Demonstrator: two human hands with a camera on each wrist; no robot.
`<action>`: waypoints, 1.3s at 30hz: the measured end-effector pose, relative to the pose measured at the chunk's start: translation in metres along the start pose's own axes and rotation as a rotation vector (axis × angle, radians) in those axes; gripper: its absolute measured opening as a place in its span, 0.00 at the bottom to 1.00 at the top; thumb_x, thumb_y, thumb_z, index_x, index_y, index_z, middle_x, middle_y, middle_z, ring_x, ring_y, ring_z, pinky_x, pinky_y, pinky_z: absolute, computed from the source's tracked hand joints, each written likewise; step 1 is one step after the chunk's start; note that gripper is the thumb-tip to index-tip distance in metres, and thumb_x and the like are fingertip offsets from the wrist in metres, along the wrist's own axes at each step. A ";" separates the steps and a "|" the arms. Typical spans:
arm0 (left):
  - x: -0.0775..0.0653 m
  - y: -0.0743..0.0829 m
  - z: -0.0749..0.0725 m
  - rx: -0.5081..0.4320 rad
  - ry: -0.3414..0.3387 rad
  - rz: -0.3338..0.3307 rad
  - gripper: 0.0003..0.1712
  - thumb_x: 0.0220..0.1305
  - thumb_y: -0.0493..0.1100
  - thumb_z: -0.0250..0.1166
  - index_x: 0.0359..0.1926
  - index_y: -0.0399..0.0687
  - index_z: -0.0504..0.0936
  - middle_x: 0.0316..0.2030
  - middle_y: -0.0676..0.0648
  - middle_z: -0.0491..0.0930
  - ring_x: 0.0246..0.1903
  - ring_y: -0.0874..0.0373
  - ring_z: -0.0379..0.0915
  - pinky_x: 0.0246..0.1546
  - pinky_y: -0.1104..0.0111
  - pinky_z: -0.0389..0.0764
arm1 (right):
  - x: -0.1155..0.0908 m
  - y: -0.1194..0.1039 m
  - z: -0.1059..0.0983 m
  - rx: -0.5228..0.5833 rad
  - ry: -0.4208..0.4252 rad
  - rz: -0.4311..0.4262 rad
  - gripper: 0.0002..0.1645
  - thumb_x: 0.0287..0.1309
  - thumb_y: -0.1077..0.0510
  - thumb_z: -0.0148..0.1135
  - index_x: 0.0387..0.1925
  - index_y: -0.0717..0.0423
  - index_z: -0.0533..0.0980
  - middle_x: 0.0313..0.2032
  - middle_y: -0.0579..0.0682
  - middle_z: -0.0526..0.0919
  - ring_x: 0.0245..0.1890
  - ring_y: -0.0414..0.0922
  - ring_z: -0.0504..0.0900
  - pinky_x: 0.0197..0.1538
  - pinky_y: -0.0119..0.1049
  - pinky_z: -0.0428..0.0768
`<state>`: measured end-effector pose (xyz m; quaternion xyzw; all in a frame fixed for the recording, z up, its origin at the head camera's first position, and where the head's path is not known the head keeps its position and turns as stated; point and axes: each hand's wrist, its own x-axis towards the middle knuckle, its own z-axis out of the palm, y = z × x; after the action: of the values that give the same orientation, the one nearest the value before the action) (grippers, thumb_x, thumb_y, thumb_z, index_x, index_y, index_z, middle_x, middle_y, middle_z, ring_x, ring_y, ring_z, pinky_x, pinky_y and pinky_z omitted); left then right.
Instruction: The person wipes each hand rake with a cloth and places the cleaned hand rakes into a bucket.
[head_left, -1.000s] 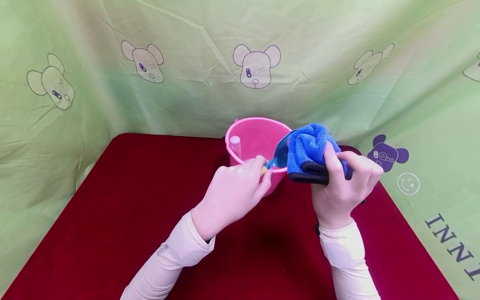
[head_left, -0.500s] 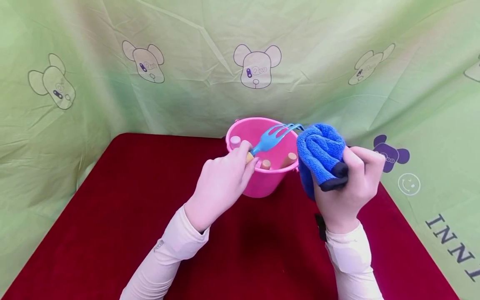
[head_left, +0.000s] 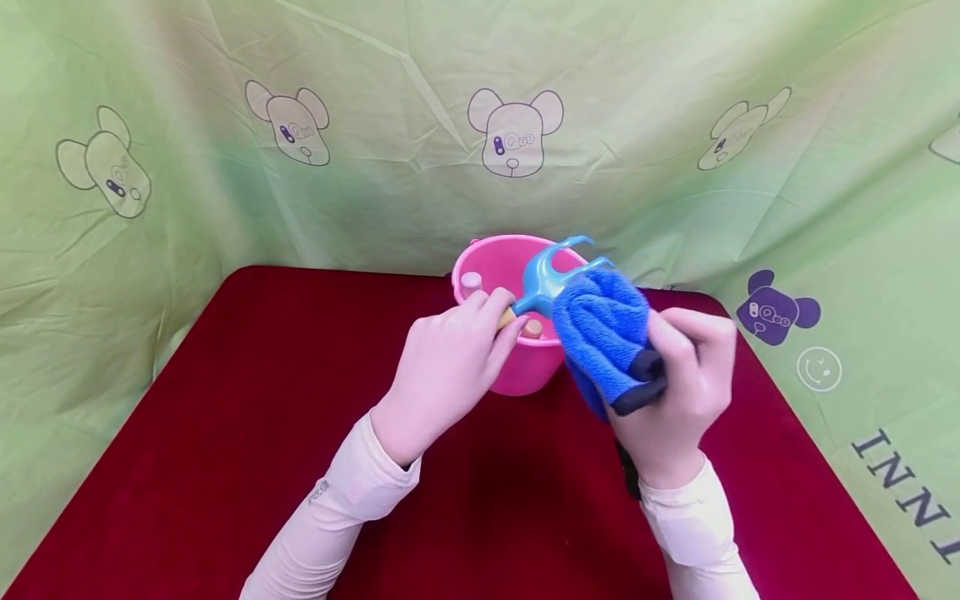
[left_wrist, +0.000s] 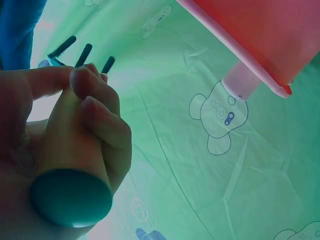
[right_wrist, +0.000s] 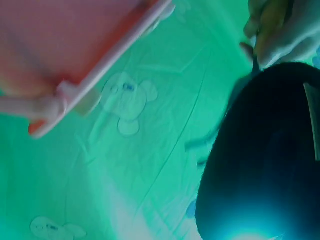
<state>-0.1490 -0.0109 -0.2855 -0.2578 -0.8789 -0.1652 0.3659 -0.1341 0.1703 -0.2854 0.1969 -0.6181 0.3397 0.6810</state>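
Note:
My left hand (head_left: 446,367) grips the wooden handle of a small blue hand rake (head_left: 542,279), its head tilted up over a pink bucket (head_left: 521,371). In the left wrist view the handle's rounded butt (left_wrist: 72,197) faces the camera, the fingers curled round its shaft. My right hand (head_left: 686,387) holds a folded blue towel (head_left: 600,329) with black edging, which overlaps the near side of the rake's head. The towel hides some of the tines. Seen from the right wrist, the towel (right_wrist: 260,155) is a large dark shape beside the rake.
Inside the bucket stand a pale cylindrical end (head_left: 471,282) and a wooden handle end (head_left: 532,329). A dark red cloth (head_left: 300,433) covers the table, with a green curtain (head_left: 390,192) printed with bear heads behind and at both sides.
The left hand has drawn back slightly left and turned the rake, so its tines now show from another side. The right hand moved the towel right off the rake, then back left onto it.

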 end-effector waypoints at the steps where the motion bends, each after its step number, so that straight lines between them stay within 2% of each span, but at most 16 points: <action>1: 0.000 0.001 0.000 -0.006 -0.003 0.012 0.10 0.66 0.50 0.59 0.35 0.48 0.77 0.18 0.52 0.73 0.11 0.62 0.61 0.08 0.71 0.62 | -0.002 -0.001 0.002 0.020 -0.017 -0.016 0.11 0.43 0.61 0.66 0.29 0.66 0.79 0.25 0.71 0.72 0.30 0.62 0.73 0.32 0.55 0.68; 3: 0.000 0.002 0.000 -0.022 -0.002 0.048 0.09 0.66 0.48 0.59 0.35 0.48 0.76 0.18 0.52 0.72 0.11 0.62 0.61 0.08 0.70 0.63 | -0.005 -0.003 0.003 0.052 -0.074 -0.038 0.09 0.48 0.62 0.66 0.29 0.66 0.80 0.26 0.70 0.73 0.30 0.62 0.73 0.32 0.55 0.69; 6: -0.001 0.003 -0.001 -0.046 0.002 0.121 0.07 0.65 0.45 0.60 0.35 0.47 0.76 0.18 0.51 0.73 0.12 0.61 0.63 0.09 0.70 0.67 | -0.009 -0.004 0.003 0.081 -0.195 -0.037 0.11 0.56 0.58 0.64 0.32 0.66 0.80 0.29 0.69 0.74 0.33 0.61 0.74 0.34 0.53 0.70; 9: -0.001 0.003 -0.001 -0.058 0.015 0.193 0.06 0.62 0.43 0.62 0.34 0.45 0.76 0.20 0.50 0.75 0.15 0.61 0.65 0.11 0.70 0.71 | -0.010 -0.004 0.001 0.088 -0.258 -0.035 0.13 0.60 0.56 0.62 0.34 0.64 0.80 0.32 0.68 0.74 0.35 0.60 0.73 0.34 0.50 0.69; 16: -0.001 0.003 -0.003 -0.046 0.049 0.265 0.07 0.59 0.42 0.64 0.34 0.44 0.77 0.21 0.50 0.75 0.16 0.62 0.66 0.12 0.72 0.72 | -0.008 -0.004 0.000 0.073 -0.193 -0.082 0.12 0.60 0.54 0.62 0.34 0.61 0.80 0.30 0.68 0.74 0.32 0.61 0.73 0.29 0.52 0.69; 25: 0.000 0.004 -0.001 0.042 0.143 0.312 0.11 0.61 0.48 0.64 0.36 0.44 0.80 0.16 0.51 0.74 0.14 0.63 0.64 0.11 0.73 0.71 | -0.006 -0.001 -0.001 0.067 -0.184 -0.044 0.09 0.54 0.59 0.65 0.32 0.64 0.81 0.30 0.69 0.75 0.34 0.62 0.74 0.33 0.53 0.71; 30: 0.000 0.004 0.000 0.090 0.165 0.328 0.11 0.62 0.47 0.63 0.39 0.44 0.81 0.16 0.52 0.74 0.13 0.64 0.63 0.09 0.74 0.71 | -0.003 0.001 -0.003 0.061 -0.182 0.003 0.06 0.48 0.66 0.67 0.31 0.66 0.81 0.30 0.70 0.76 0.36 0.62 0.75 0.38 0.46 0.74; 33: 0.000 0.004 -0.001 0.115 0.176 0.341 0.10 0.62 0.46 0.62 0.38 0.44 0.81 0.16 0.52 0.74 0.12 0.63 0.64 0.08 0.74 0.70 | -0.001 0.002 -0.004 0.051 -0.172 0.025 0.05 0.47 0.69 0.64 0.30 0.66 0.81 0.30 0.71 0.76 0.35 0.62 0.75 0.39 0.46 0.74; 37: 0.002 0.005 -0.001 0.136 0.195 0.352 0.09 0.63 0.47 0.61 0.36 0.45 0.79 0.16 0.53 0.74 0.12 0.63 0.63 0.06 0.73 0.66 | 0.002 0.003 -0.003 0.042 -0.155 0.041 0.06 0.45 0.71 0.62 0.30 0.67 0.80 0.29 0.72 0.75 0.34 0.62 0.74 0.37 0.51 0.71; 39: 0.003 0.004 -0.001 0.142 0.206 0.356 0.09 0.64 0.47 0.60 0.34 0.45 0.78 0.14 0.53 0.72 0.11 0.64 0.59 0.05 0.73 0.61 | 0.004 0.003 -0.004 0.038 -0.144 0.055 0.06 0.44 0.71 0.63 0.29 0.68 0.80 0.29 0.72 0.75 0.34 0.62 0.74 0.37 0.48 0.72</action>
<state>-0.1473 -0.0071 -0.2823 -0.3642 -0.7870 -0.0611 0.4942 -0.1336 0.1760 -0.2828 0.2166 -0.6642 0.3550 0.6213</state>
